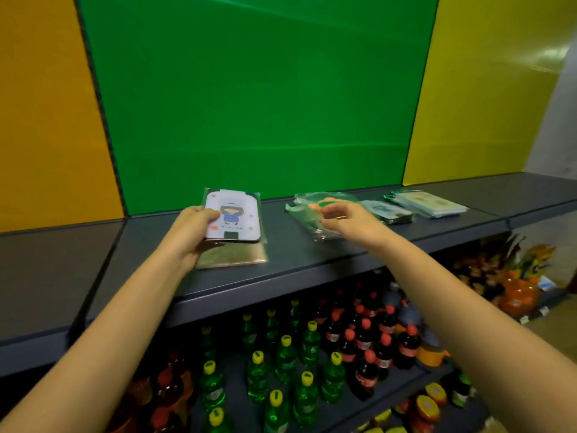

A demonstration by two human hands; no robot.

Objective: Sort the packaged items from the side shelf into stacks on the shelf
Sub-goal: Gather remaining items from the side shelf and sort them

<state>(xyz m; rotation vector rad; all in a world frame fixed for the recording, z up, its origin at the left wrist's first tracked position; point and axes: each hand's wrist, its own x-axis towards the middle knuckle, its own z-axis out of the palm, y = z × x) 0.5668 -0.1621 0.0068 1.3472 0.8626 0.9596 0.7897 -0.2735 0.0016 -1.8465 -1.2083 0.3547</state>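
My left hand (195,232) grips a packaged phone case (237,218) with a white cartoon-girl print, held just above a stack whose lowest brownish package (237,256) lies flat on the dark shelf (306,260). My right hand (346,218) hovers over a clear-wrapped case with orange and green print (315,204), fingers curled and touching its wrapper; I cannot tell whether they grip it. To the right lie a pale blue packaged case (388,212) and a stack of light green packages (429,203).
Behind the shelf stand orange, green and yellow back panels. On the shelves below stand green bottles with yellow caps (285,357) and dark cola bottles with red caps (371,335). Orange items (520,292) sit at the lower right.
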